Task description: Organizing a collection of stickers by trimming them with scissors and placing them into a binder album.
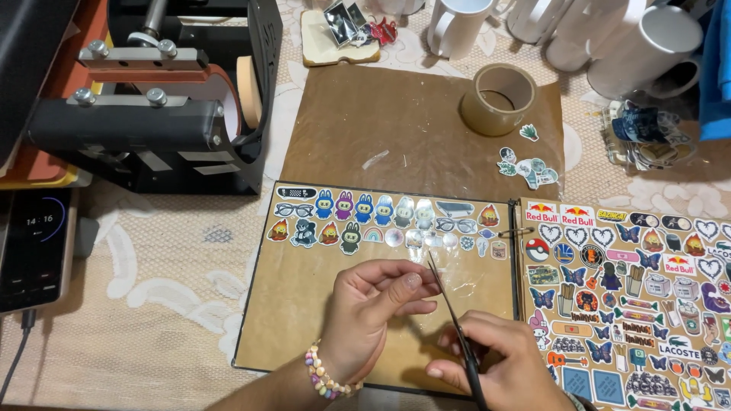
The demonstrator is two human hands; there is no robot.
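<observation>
- Lace-patterned cloth covers the worktop (152, 304), with a black mug press (160, 99) at the far left, a phone (34, 247) on the near left edge, and white mugs (609, 38) lined along the far right.
- Nearer in, a brown paper sheet (403, 129) lies at the middle with a roll of tape (499, 97) on its far right corner and a few loose stickers (529, 169) just beside it.
- I see an open binder (320, 304) spread across the near side: its left page carries only about two rows of small stickers along the far edge, the rest of that brown page being bare, while the right page (632, 304) is crowded with stickers nearly edge to edge.
- As I judge it, the left page is at an early stage of filling and most of it is left to cover.
- My left hand (365, 312), with a bead bracelet at the wrist, has thumb and forefinger pinched shut on a clear film piece (461, 283) held just above the left page's middle.
- My right hand (495, 365) is closed around the handles of the scissors (453, 320), near the bottom edge.
- Blades point away and to the left, tips meeting the film right beside my left fingers (415, 281); I cannot tell how far the blades are parted.
</observation>
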